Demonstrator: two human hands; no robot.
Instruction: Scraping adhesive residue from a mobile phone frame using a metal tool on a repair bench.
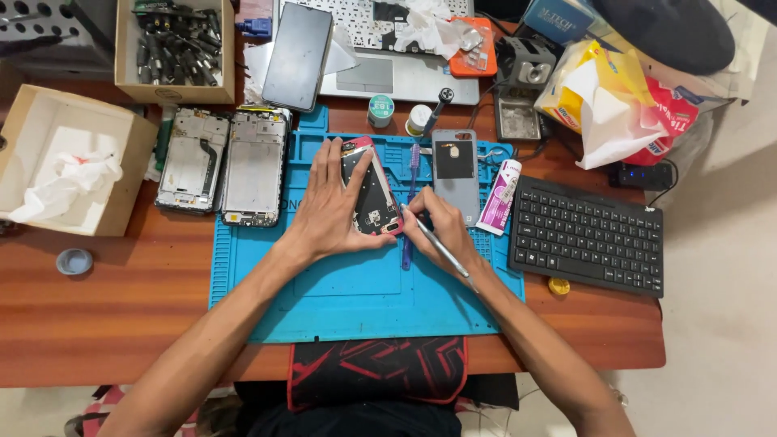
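Note:
An opened phone with a pink frame [374,193] lies on the blue work mat [356,299]. My left hand [328,212] presses flat over its left side and holds it down. In my right hand [441,228] is a thin metal tool [441,249], its tip touching the phone's lower right corner. A grey back cover [455,171] lies just right of the phone, with a purple-handled tool [410,202] between them.
Two stripped phone frames [225,162] lie at the mat's left edge. A black keyboard [588,236] sits at right, a glue tube [499,197] beside it. A laptop [388,57], a dark screen panel [297,57] and boxes [69,162] fill the back of the wooden table.

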